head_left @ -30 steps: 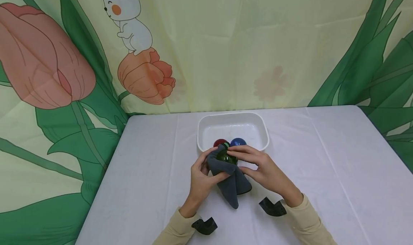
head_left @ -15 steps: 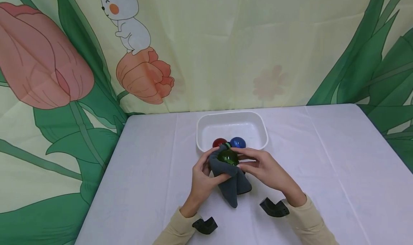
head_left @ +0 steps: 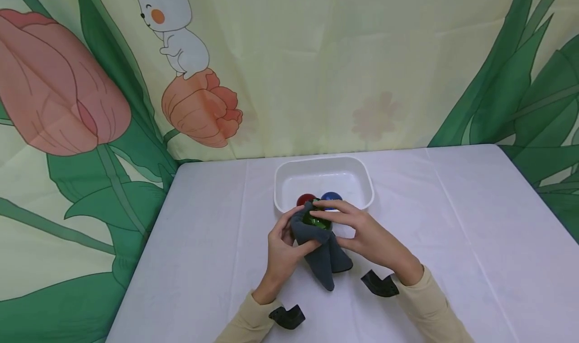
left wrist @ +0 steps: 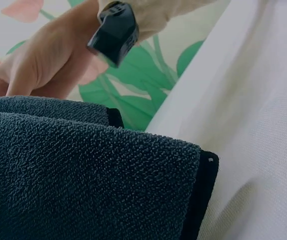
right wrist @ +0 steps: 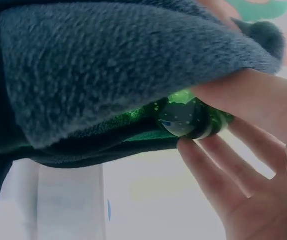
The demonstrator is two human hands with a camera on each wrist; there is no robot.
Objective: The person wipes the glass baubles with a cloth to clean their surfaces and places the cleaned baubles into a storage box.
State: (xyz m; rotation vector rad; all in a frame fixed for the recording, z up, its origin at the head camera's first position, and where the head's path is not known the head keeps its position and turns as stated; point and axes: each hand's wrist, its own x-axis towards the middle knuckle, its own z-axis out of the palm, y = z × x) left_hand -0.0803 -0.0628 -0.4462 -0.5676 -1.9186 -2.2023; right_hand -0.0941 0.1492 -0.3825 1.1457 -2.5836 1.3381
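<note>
My left hand (head_left: 282,250) holds a dark blue-grey towel cloth (head_left: 324,265), thumb on the near side and fingers behind. Nestled in its fold is a shiny, see-through green ball (head_left: 316,221). From the right, my right hand (head_left: 371,237) reaches round the ball, fingers over its top and thumb by the cloth. In the right wrist view, thumb and fingertips pinch the green ball (right wrist: 178,120) under the towel's edge. The left wrist view shows the loose cloth end (left wrist: 83,170) hanging down with a black hem.
Just beyond the hands stands a white plastic tray (head_left: 323,159). A red ball (head_left: 305,199) and a blue ball (head_left: 331,196) lie inside at its near side. White cloth covers the table (head_left: 203,262), and a printed curtain (head_left: 289,82) hangs behind it.
The right hand's fingers have shifted on the green ball, drawing back to its right side and then reaching over its top again. The left hand keeps its hold on the cloth.
</note>
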